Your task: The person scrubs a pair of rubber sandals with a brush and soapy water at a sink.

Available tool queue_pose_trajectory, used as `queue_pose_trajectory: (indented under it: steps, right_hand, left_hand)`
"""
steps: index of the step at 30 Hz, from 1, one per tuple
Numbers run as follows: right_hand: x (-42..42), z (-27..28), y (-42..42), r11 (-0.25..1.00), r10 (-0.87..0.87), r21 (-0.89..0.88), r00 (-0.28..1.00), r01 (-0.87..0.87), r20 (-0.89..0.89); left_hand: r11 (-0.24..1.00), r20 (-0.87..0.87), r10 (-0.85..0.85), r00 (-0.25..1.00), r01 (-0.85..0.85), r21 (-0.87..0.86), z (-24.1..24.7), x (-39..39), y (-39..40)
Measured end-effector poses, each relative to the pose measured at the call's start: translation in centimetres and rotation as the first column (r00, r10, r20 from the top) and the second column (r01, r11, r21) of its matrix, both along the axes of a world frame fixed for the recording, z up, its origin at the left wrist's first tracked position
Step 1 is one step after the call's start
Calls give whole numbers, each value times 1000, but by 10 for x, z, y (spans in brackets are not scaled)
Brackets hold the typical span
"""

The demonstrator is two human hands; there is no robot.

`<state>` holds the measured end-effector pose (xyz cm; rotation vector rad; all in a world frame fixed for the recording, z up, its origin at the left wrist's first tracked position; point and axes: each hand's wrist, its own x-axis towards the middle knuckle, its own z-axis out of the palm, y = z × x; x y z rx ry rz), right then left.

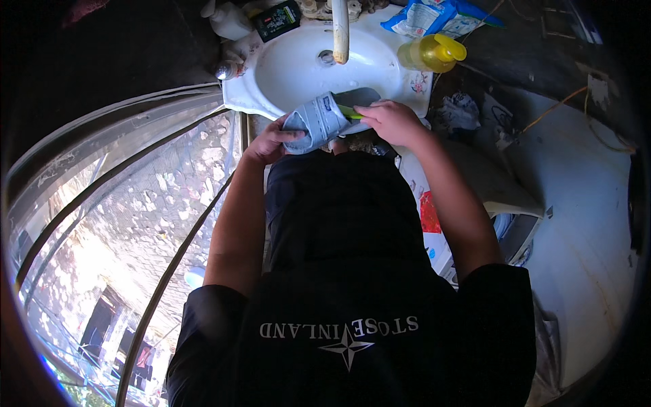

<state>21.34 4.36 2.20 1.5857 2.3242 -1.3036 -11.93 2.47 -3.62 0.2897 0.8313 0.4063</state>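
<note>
A grey slide sandal (316, 121) is held over the front edge of a white washbasin (325, 46). My left hand (269, 140) grips its open toe end, with the thumb over the rim. From the other side my right hand (389, 119) holds a green handled tool (350, 111), perhaps a brush, whose far end is hidden under the sandal's strap. The heel part (363, 95) of the sandal points towards the basin and to the right. Above the drain hangs a pale pipe spout (341, 35).
On the basin's right rim lies a yellow pump bottle (430, 53), with a blue and white plastic packet (432, 18) behind. A white bottle (230, 21) and a dark green bottle (277, 20) are at the back left. A screened window (152, 188) is at my left.
</note>
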Motion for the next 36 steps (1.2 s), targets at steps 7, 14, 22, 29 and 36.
queue_pose_trajectory:
  steps: [7, 14, 22, 29, 36]
  right_hand:
    - [-12, 22, 10, 994, 43, 110, 990, -29, -136]
    - [-28, 38, -3, 955, 152, 282, 965, -88, -214]
    - [-22, 75, -3, 877, 10, 479, 996, 33, -87]
    - [-8, 64, -4, 923, 63, 384, 981, 12, -183]
    - [-2, 66, -5, 940, 85, 339, 986, -33, -140]
  left_hand:
    - [998, 180, 37, 983, -27, -57, 11, -17, -6]
    - [946, 335, 294, 895, -222, -236, 54, 24, -5]
    - [913, 415, 395, 819, -302, -273, 81, 33, -8]
    - [913, 351, 408, 842, -372, -168, 95, 41, -4]
    - [898, 359, 437, 825, -378, -225, 83, 37, -7]
